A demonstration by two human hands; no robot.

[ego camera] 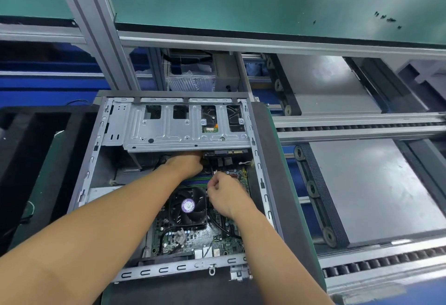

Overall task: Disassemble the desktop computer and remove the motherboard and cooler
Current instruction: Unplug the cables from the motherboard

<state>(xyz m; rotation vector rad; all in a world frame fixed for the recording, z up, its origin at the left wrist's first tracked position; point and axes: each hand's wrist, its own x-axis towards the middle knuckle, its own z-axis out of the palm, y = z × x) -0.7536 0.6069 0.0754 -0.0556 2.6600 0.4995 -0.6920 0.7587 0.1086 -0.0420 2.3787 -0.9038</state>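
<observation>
**Two hands deep in an opened desktop computer**

Works over the desktop computer (169, 269), laid on its side with the panel off, at the near edge of the bench. Reaches with the left hand (189, 163) across the memory sticks (196, 180) to the near edge of the drive cage (169, 126). Cannot tell whether spread or gripping, with the fingers tucked out of sight beneath the metal. Holds the right hand (226, 196) just right of the cooler (188, 208), fingers curled and bunched toward the thumb close to a small white connector (214, 172). Cannot tell whether pinching that connector, a cable or nothing.

Shows the motherboard (193, 239) seated flat on the case floor, with the cooler mounted on it, fan and purple label facing up, between the two forearms.

Around the case: a roller conveyor (362, 126) carrying grey pallets to the right, a black foam tray (31, 147) to the left, and a few black screws (386, 18) scattered on the green bench top (241, 3) well beyond.
</observation>
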